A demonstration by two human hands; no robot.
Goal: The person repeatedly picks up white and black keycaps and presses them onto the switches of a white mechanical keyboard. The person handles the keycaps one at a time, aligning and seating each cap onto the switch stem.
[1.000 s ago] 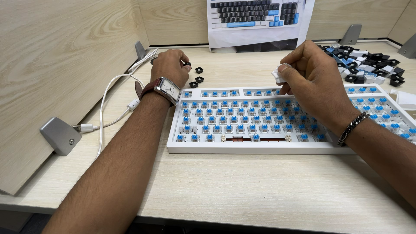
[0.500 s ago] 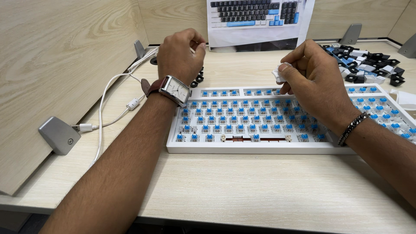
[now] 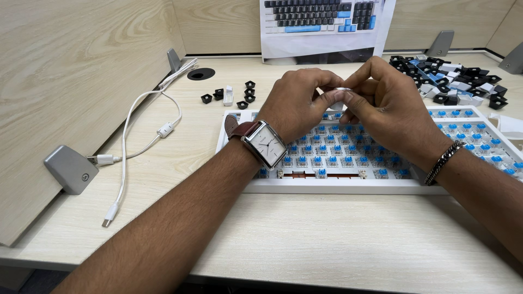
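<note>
Here the left hand (image 3: 297, 106) and right hand (image 3: 384, 106) meet above the white keyboard (image 3: 348, 185), fingertips of both pinched on one small white keycap (image 3: 339, 98)

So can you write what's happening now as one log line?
left hand: pinching white keycap | right hand: pinching same keycap | over white keyboard, blue switches bare | loose keycaps behind
</note>
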